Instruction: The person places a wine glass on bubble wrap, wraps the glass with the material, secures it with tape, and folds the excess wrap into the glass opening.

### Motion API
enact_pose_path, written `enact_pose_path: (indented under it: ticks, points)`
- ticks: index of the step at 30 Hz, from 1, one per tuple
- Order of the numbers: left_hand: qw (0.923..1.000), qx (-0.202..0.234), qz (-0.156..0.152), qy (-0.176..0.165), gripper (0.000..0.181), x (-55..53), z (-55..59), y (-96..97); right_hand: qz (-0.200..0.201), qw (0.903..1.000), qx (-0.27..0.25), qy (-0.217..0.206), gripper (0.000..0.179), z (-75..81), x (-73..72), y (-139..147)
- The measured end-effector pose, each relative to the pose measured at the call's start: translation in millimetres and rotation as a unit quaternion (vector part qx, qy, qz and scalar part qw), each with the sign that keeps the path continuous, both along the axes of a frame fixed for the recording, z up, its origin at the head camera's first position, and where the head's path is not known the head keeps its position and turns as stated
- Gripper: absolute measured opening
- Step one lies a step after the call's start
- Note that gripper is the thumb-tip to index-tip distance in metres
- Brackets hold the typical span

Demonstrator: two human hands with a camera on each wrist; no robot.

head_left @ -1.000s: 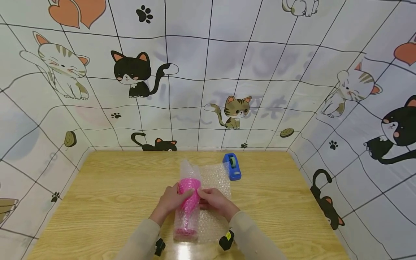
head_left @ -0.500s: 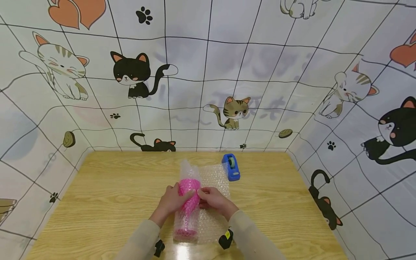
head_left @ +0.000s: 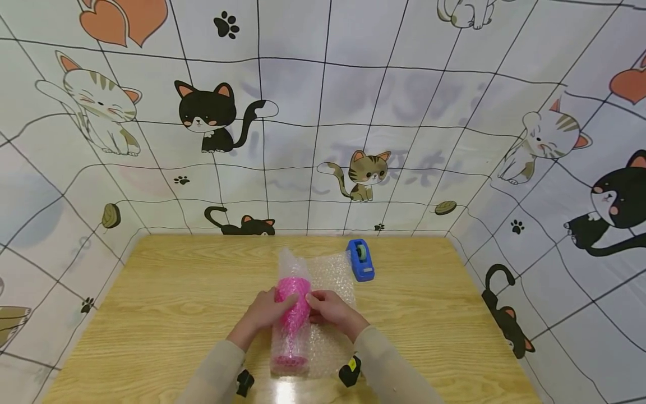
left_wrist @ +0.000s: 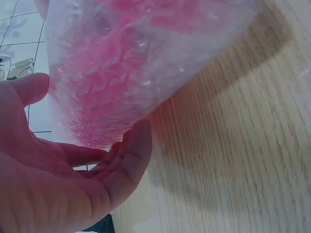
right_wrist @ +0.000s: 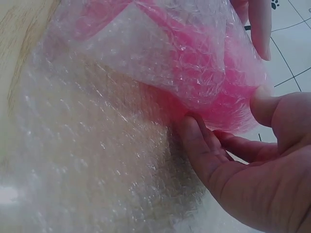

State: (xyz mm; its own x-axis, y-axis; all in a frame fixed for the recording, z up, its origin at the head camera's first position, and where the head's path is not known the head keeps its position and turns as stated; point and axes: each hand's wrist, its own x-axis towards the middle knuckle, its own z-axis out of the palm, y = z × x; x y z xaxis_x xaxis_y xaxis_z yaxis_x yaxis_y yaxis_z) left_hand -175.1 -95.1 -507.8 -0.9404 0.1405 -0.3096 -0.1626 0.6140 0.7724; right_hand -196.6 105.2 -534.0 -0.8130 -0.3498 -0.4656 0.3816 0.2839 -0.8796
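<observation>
In the head view a pink and whitish cylinder (head_left: pixel 291 339) lies lengthwise, rolled in clear bubble wrap (head_left: pixel 333 275). Its exact kind is blurred by the wrap. A free stretch of wrap lies flat to its right, and a loose end sticks out beyond its far end. My left hand (head_left: pixel 262 314) holds the roll from the left, thumb on top; the left wrist view shows the fingers (left_wrist: pixel 131 165) curled along its underside. From the right, my right hand (head_left: pixel 337 311) grips it, thumb against the side and fingers (right_wrist: pixel 199 145) tucked underneath, beside the flat wrap.
A blue tape dispenser (head_left: pixel 361 261) with a roll of tape stands behind the flat wrap, at its far right corner. The wooden table (head_left: pixel 429 320) is bounded by a cat-patterned cloth (head_left: pixel 298 146) at the back and sides.
Both hands keep their places on the wrapped cylinder. The left hand and wrist have shifted very slightly left; otherwise only the head view moves a little.
</observation>
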Motion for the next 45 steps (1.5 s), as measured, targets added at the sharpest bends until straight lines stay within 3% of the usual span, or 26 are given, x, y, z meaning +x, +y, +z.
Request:
enact_pose_path:
  ticks: [5,9,21,28,45]
  points:
    - [0.9976,0.063,-0.006,-0.027,0.073,-1.1,4.3,0.5,-0.002,1.0,0.004,0.002,0.053,0.8,-0.9,0.2]
    - [0.9951,0.088,-0.01,-0.044,0.07,-4.1,4.9,0.7,-0.004,1.0,0.003,0.007,0.051,0.9,-1.4,0.4]
    - [0.9958,0.082,-0.008,-0.04,0.068,-7.0,1.5,1.1,-0.016,0.9998,0.013,0.001,0.048,-1.8,-3.1,0.4]
    - [0.9947,0.087,0.006,-0.054,0.071,-5.5,2.4,2.1,-0.022,0.9996,0.018,-0.002,0.049,-1.4,-1.8,0.5]
    - [0.9968,0.067,0.017,-0.04,0.073,-3.6,1.5,4.7,-0.026,0.9993,0.024,-0.006,0.046,-6.1,-2.3,1.7]
